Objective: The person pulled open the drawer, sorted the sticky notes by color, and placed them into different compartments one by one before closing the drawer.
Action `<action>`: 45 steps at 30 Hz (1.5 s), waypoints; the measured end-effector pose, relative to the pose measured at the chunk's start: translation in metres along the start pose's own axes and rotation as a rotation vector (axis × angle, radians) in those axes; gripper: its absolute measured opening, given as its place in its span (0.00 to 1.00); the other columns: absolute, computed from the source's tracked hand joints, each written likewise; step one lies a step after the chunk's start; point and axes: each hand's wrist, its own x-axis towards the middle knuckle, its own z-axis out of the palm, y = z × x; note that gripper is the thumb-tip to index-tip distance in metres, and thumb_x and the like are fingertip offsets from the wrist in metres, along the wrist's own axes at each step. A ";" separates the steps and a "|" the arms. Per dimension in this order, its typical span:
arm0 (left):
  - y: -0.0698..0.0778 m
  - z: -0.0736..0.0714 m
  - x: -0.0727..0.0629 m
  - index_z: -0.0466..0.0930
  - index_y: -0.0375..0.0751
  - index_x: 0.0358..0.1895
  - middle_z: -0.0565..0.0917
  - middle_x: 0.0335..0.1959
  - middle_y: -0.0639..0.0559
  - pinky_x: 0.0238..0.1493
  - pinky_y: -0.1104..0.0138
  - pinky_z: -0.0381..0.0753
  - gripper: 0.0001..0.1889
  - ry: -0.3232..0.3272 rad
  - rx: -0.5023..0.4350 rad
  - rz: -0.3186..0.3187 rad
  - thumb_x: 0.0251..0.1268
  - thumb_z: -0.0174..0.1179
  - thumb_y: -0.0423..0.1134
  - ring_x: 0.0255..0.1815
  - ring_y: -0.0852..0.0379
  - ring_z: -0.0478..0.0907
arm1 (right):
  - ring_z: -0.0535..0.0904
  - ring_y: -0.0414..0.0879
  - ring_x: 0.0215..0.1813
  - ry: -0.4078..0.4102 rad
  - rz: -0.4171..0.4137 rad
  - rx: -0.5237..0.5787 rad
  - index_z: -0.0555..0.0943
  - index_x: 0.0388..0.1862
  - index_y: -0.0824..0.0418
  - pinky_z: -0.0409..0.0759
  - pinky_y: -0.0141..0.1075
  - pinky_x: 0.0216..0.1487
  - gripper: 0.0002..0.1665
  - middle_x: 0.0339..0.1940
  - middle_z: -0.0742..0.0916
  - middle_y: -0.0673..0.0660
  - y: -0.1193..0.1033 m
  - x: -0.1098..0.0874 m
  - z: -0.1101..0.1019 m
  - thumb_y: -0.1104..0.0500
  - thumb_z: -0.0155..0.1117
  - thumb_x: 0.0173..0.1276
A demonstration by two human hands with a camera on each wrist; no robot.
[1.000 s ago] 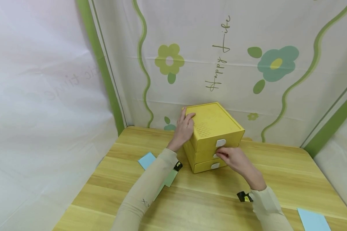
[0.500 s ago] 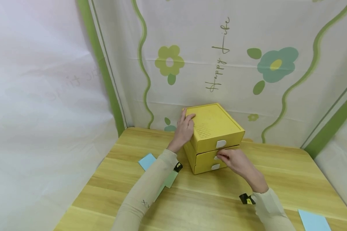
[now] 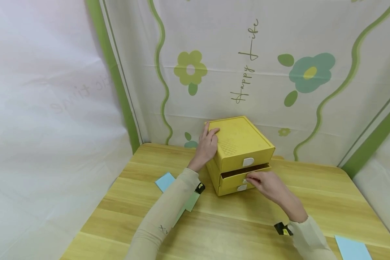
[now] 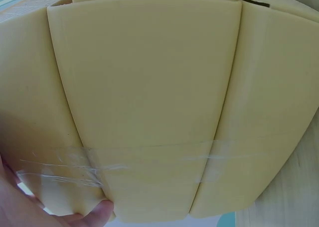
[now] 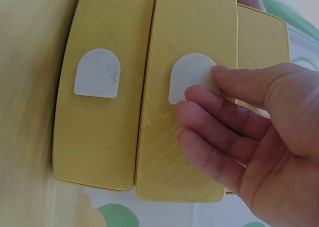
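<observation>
A yellow box of drawers [image 3: 240, 139] with three tiers stands on the table. My left hand [image 3: 208, 147] grips its upper left edge, some fingers on top; in the left wrist view the thumb [image 4: 102, 212] bends at the far edge of the taped side wall. My right hand [image 3: 265, 183] pinches the white tab handle [image 5: 187, 77] of the middle drawer [image 3: 230, 181]. That drawer stands partly out, a dark gap showing above its front. The top drawer and the bottom drawer [image 5: 97, 142] are closed, each with a white tab.
Blue paper [image 3: 165, 180] and green paper [image 3: 192, 201] lie left of the box, partly under the left forearm. Another blue sheet [image 3: 352, 247] lies at the front right of the wooden table [image 3: 227, 231]. A patterned curtain [image 3: 221, 43] hangs close behind the box.
The middle drawer has slid from closed to partly out, toward me, with my right hand drawing back on its tab. My left hand has stayed at the box's edge.
</observation>
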 end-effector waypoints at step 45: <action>0.000 0.000 0.001 0.70 0.51 0.69 0.40 0.82 0.56 0.76 0.45 0.52 0.28 -0.004 0.003 0.005 0.74 0.28 0.47 0.81 0.42 0.46 | 0.79 0.29 0.29 -0.269 0.065 0.054 0.88 0.34 0.55 0.77 0.27 0.29 0.05 0.31 0.90 0.48 -0.024 -0.024 -0.042 0.62 0.66 0.65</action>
